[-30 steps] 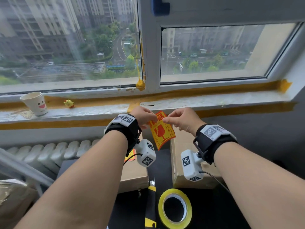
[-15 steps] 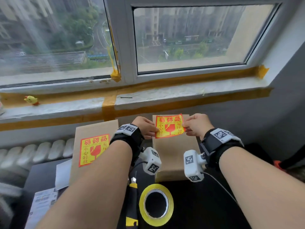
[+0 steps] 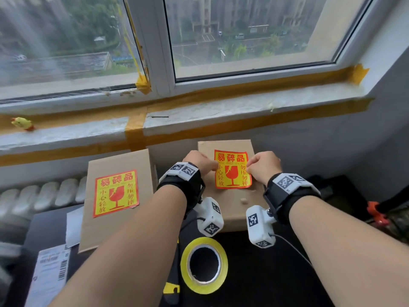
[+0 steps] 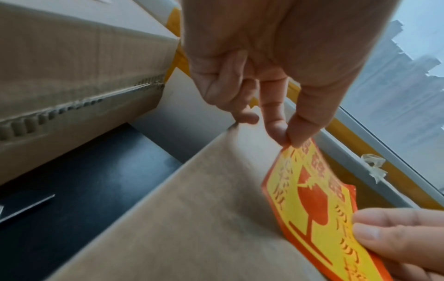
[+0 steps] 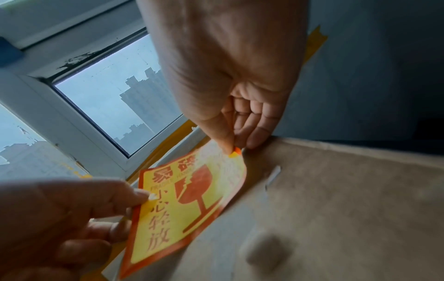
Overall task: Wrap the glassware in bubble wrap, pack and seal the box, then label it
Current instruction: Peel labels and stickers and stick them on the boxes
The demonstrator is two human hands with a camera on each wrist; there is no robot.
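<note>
A red and yellow fragile sticker (image 3: 232, 169) hangs just over the top of a closed cardboard box (image 3: 230, 202) on the dark table. My left hand (image 3: 200, 161) pinches the sticker's left edge between thumb and forefinger (image 4: 286, 136). My right hand (image 3: 263, 163) pinches its right edge (image 5: 231, 150). The sticker (image 5: 187, 199) bows a little, its near end close to the cardboard. A second cardboard box (image 3: 115, 191) stands to the left with the same kind of sticker (image 3: 116, 192) stuck flat on its top.
A yellow tape roll (image 3: 204, 264) lies on the table (image 3: 265, 273) in front of the boxes, a yellow and black utility knife (image 3: 171, 289) beside it. Printed paper labels (image 3: 49, 278) lie at the left. A taped windowsill (image 3: 221, 111) runs behind; a radiator (image 3: 37, 196) sits left.
Both hands have carried the sticker down from chest height and turned it flat, face up, over the right box. The head view has dropped toward the table.
</note>
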